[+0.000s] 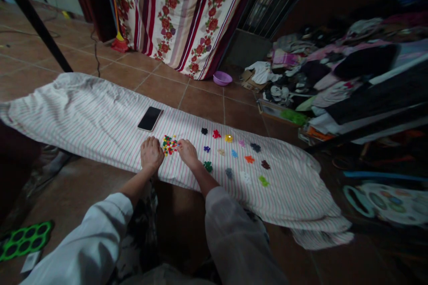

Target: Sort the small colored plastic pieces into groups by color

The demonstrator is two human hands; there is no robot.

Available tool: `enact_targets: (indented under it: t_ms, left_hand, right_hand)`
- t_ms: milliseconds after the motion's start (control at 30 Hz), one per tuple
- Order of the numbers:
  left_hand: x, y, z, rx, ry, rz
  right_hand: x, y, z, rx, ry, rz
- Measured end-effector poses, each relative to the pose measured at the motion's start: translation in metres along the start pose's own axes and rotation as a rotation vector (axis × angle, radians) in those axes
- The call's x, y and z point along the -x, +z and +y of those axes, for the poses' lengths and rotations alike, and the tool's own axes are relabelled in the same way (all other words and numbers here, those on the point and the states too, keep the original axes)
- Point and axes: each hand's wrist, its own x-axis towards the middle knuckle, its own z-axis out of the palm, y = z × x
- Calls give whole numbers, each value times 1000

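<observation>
A small pile of mixed beads (170, 144) in red, yellow, green and white lies on a striped cloth (96, 116). At the pile's left edge my left hand (152, 153) rests palm down, its fingers laid on the cloth. From the right, my right hand (187, 152) reaches to the pile with thumb and forefinger pinched together; whatever is between them is too small to tell. Right of that hand, beads sit in separate single-colour heaps, among them a red heap (216, 133), a yellow heap (228, 138), an orange heap (249, 159) and a dark green heap (207, 166).
A phone (150, 119) lies on the cloth behind my left hand. Beyond the cloth, a purple bowl (222, 79) stands on the tiled floor before a flowered curtain (180, 13). Heaped clothes (321, 62) fill the right side. A green holder (26, 240) lies lower left.
</observation>
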Motion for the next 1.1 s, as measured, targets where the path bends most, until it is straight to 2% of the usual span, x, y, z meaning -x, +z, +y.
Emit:
enact_targets:
  t_ms: [233, 433, 700, 867, 1000, 1100]
  left_hand:
    - [1, 4, -2, 2, -4, 6]
    - [1, 4, -3, -17, 11, 16]
    - [1, 3, -3, -19, 10, 11]
    - [1, 3, -4, -29, 25, 5]
    - [1, 3, -4, -19, 27, 6]
    - [1, 2, -4, -29, 25, 13]
  right_hand:
    - [2, 4, 0, 14, -14, 51]
    - [7, 9, 10, -88, -89, 141]
    - [10, -5, 32, -276, -144, 259]
    - [14, -34, 66, -338, -88, 433]
    - [23, -63, 113, -308, 20, 549]
    - [33, -81, 149, -264, 160, 613]
